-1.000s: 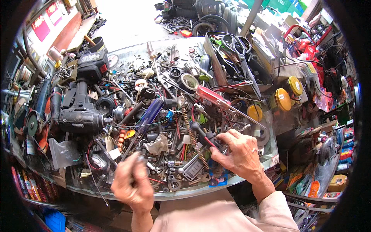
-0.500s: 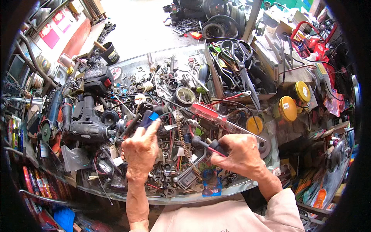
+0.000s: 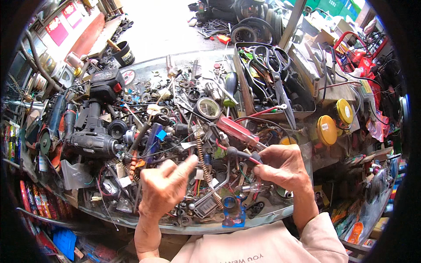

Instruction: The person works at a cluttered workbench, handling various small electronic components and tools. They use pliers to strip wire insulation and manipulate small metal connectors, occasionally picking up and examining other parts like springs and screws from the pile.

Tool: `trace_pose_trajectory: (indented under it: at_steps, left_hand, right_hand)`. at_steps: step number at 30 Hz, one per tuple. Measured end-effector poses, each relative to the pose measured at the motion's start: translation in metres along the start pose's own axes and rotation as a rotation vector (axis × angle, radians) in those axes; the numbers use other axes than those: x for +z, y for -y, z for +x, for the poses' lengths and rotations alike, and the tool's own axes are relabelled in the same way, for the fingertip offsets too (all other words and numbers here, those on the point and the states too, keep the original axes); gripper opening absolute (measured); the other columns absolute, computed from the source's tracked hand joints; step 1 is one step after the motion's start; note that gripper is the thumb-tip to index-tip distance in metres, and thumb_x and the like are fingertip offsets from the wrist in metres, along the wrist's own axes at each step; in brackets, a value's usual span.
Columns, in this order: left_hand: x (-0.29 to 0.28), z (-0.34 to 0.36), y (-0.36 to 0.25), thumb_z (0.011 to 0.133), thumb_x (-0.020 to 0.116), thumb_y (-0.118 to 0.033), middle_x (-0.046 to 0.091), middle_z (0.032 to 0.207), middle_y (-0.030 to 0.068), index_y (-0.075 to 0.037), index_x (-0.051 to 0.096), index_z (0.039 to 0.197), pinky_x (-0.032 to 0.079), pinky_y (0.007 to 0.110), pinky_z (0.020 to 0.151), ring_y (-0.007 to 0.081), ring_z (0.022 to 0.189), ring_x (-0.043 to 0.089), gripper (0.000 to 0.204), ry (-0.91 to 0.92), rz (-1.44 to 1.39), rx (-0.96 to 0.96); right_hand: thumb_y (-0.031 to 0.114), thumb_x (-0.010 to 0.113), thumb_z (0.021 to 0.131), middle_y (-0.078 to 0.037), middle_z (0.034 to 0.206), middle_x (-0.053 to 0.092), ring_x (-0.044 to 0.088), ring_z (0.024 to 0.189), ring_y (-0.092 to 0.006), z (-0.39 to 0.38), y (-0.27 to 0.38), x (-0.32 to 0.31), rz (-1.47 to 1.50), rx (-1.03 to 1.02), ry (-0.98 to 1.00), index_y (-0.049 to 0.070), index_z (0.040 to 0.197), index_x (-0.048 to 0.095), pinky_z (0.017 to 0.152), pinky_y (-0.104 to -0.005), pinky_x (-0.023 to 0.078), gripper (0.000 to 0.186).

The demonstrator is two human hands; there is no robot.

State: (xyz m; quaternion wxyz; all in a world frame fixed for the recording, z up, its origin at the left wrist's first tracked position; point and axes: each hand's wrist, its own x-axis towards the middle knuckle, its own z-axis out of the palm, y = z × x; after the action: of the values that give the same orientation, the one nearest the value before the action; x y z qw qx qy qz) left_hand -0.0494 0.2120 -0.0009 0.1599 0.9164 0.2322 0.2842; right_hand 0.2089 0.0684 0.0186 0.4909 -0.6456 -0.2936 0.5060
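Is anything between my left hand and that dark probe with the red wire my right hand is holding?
Nothing visible blocks it. The left hand hangs over the clutter with open space across to the probe pinched in the right hand; only a coiled spring lies below.

Two hands (image 3: 164, 188) (image 3: 283, 168), two round yellow tins (image 3: 326, 130) (image 3: 345, 111), one black power drill (image 3: 94, 127), one red-handled screwdriver (image 3: 237, 130).

A cluttered desk (image 3: 263, 217) seen from above, heaped with small metal parts. At lower centre, the left hand (image 3: 163, 188) hovers half-open over the heap. At lower right, the right hand (image 3: 283, 168) pinches a thin black tool (image 3: 239, 153). A black drill (image 3: 94, 118) lies at left.
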Motion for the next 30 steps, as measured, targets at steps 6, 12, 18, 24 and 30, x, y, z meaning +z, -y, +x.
trace_pose_trajectory:
  at_steps: [6, 12, 18, 24, 30]
  left_hand:
    - [0.011, -0.007, -0.023, 0.081, 0.069, -0.014, 0.054, 0.075, 0.0025, -0.016, 0.069, 0.115, 0.045, 0.032, 0.047, 0.0170, 0.055, 0.061, 0.035, 0.274, 0.219, 0.124]
    - [-0.010, -0.011, -0.005, 0.079, 0.069, -0.009, 0.058, 0.076, 0.0073, -0.018, 0.071, 0.097, 0.045, 0.040, 0.051, 0.0268, 0.057, 0.061, 0.020, 0.198, 0.397, -0.172]
    - [-0.019, -0.013, 0.008, 0.075, 0.072, -0.004, 0.059, 0.070, 0.0082, -0.017, 0.078, 0.098, 0.044, 0.041, 0.055, 0.0286, 0.058, 0.059, 0.026, 0.105, 0.286, -0.188]
    - [-0.017, -0.012, 0.018, 0.075, 0.069, 0.000, 0.058, 0.069, 0.0085, -0.016, 0.077, 0.100, 0.043, 0.040, 0.052, 0.0282, 0.055, 0.058, 0.030, 0.051, 0.205, -0.158]
    - [-0.024, -0.012, 0.027, 0.072, 0.063, 0.007, 0.054, 0.065, 0.0109, -0.011, 0.078, 0.099, 0.041, 0.038, 0.051, 0.0261, 0.054, 0.054, 0.036, -0.007, 0.050, -0.267]
  right_hand:
    - [0.003, 0.081, 0.078, -0.004, 0.083, 0.072, 0.063, 0.071, -0.0059, 0.000, 0.009, 0.008, 0.015, -0.011, 0.041, -0.006, 0.098, 0.072, 0.063, -0.0213, 0.052, 0.024]
    - [0.019, 0.078, 0.080, -0.006, 0.071, 0.071, 0.065, 0.065, -0.0080, 0.008, 0.014, 0.017, -0.364, -0.128, 0.135, -0.004, 0.089, 0.073, 0.061, -0.0241, 0.053, 0.026]
    - [0.022, 0.077, 0.081, -0.012, 0.077, 0.073, 0.067, 0.067, -0.0147, 0.013, 0.015, 0.050, -0.603, -0.209, 0.306, -0.003, 0.095, 0.073, 0.062, -0.0300, 0.054, 0.029]
    - [0.033, 0.074, 0.083, -0.019, 0.079, 0.066, 0.068, 0.071, -0.0361, 0.027, -0.003, 0.109, -0.768, -0.387, 0.328, 0.001, 0.095, 0.063, 0.063, -0.0437, 0.053, 0.035]
    - [0.046, 0.066, 0.094, -0.015, 0.082, 0.060, 0.063, 0.062, -0.0347, 0.037, -0.017, 0.137, -0.836, -0.757, 0.109, 0.003, 0.095, 0.056, 0.052, -0.0444, 0.046, 0.044]
